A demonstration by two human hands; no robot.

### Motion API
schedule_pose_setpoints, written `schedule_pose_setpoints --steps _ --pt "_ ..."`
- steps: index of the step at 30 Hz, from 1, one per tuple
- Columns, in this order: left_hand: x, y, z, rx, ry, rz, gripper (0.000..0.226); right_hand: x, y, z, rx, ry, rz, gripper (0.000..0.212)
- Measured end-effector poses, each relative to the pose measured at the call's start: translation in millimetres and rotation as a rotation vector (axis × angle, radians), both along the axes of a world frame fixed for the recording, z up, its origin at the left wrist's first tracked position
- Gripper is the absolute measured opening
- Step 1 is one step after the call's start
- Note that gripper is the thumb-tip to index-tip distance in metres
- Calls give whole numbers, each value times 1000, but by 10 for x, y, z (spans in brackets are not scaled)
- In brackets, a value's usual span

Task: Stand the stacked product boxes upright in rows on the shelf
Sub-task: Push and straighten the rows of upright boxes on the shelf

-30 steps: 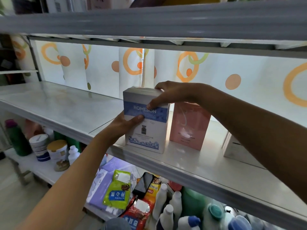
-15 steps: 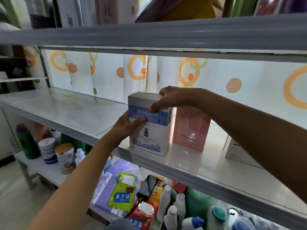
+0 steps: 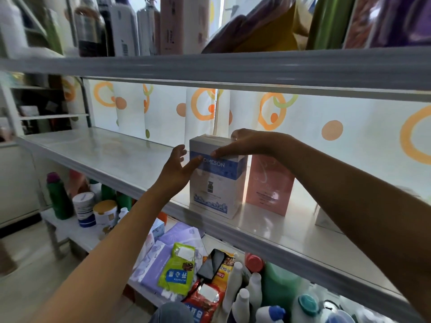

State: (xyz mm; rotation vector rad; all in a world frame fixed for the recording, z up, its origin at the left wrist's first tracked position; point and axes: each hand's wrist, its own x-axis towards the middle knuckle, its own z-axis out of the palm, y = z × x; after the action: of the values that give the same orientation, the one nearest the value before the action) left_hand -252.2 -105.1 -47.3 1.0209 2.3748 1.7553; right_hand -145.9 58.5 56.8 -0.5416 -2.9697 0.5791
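Note:
A white and blue box [image 3: 215, 185] stands upright near the front edge of the grey shelf [image 3: 116, 157]. My right hand [image 3: 245, 142] grips its top, thumb on the front face. My left hand [image 3: 178, 170] rests against the box's left side, fingers spread and thumb on the front. Just right of it a pink box [image 3: 269, 185] stands upright too. Further right, a white box [image 3: 323, 219] is mostly hidden behind my right forearm.
The shelf stretches bare to the left of the boxes. A dotted curtain [image 3: 163, 108] hangs behind it. Bottles [image 3: 123, 26] fill the shelf above. Below lie pouches [image 3: 176, 269], a phone [image 3: 211, 264], jars [image 3: 84, 208] and spray bottles [image 3: 242, 297].
My left hand has loosened from a grip on the blue box's side to a spread-finger touch. The box stands at the same spot. The camera has tilted upward.

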Motion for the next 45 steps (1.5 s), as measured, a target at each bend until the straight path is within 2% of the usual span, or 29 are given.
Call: schedule_pose_setpoints --steps 5,9,11,13,16,20,24,27,31,35,36,40,45 --pt "229 -67 133 -39 86 60 70 50 -18 53 -29 141 -49 69" --pt "425 -115 206 -54 166 142 70 193 36 89 -11 289 -79 68" --pt "550 -125 231 -9 244 178 62 298 120 83 17 325 -97 62" --pt "675 -98 277 63 381 237 47 389 224 60 54 315 -122 62" --pt "855 79 443 113 536 261 27 569 366 17 69 247 -169 77" --pt "1061 394 646 53 678 169 15 787 542 -25 84 165 -193 96" --pt "1183 688 766 -119 813 75 17 893 742 -75 73 103 -227 110" --pt "1177 914 860 -332 868 -25 25 917 854 -105 63 66 -250 102" --pt "1047 1229 984 -626 788 -173 49 926 990 -73 72 33 -232 91" --pt "951 1431 1070 -811 691 -340 71 900 1054 -73 32 -35 -198 48" --pt "937 1478 1080 -848 688 -351 73 898 1066 -80 18 -36 -184 44" --pt "898 1669 1104 -962 665 -421 54 911 1138 -110 -13 -11 -151 53" --pt "845 1744 1118 -920 643 -474 59 980 1161 -69 -7 -11 -130 59"
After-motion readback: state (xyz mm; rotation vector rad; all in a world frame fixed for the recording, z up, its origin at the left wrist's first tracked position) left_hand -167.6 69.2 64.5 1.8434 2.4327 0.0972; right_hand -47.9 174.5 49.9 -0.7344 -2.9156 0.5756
